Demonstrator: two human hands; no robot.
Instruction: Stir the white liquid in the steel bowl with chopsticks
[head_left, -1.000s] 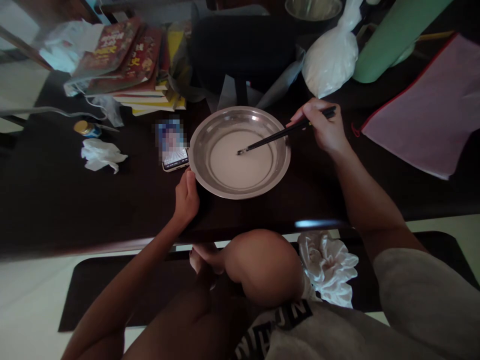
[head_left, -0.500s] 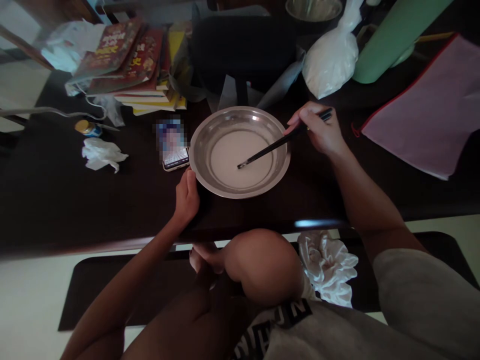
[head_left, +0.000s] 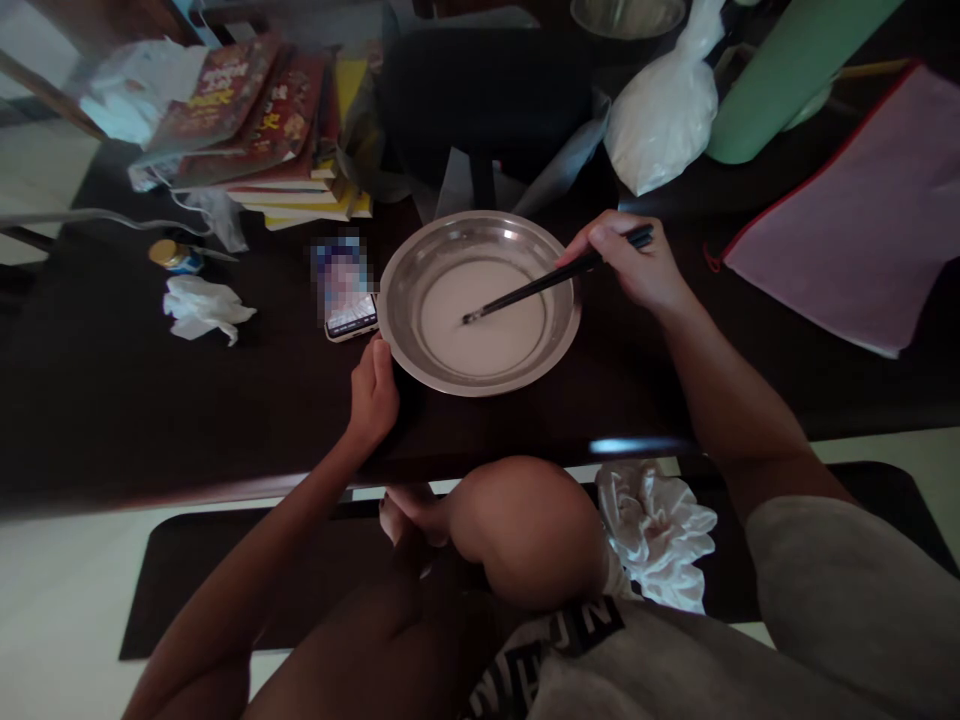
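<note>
A wide steel bowl (head_left: 405, 352) stands on the dark table with a whitish liquid (head_left: 487, 345) spread over its bottom. Black chopsticks (head_left: 536, 287) are gripped in my right hand (head_left: 634, 260), above the bowl's right rim. They slant down to the left, and their tips meet the liquid near the middle. My left hand (head_left: 375, 392) is closed at the bowl's lower left rim, thumb against the outside; its other fingers are partly hidden under the edge. Just left of the bowl lies a phone (head_left: 352, 325) with its screen lit.
Crumpled tissue (head_left: 202, 308) and a small gold-lidded jar (head_left: 176, 256) lie to the left. Books (head_left: 300, 190) are stacked at the back left. A tied bag of white powder (head_left: 660, 130), a green cylinder (head_left: 787, 85) and a pinkish cloth (head_left: 847, 220) occupy the right.
My right hand has shifted slightly left, and the chopstick tips have moved left and a little toward the back of the bowl. My left hand stays at the rim.
</note>
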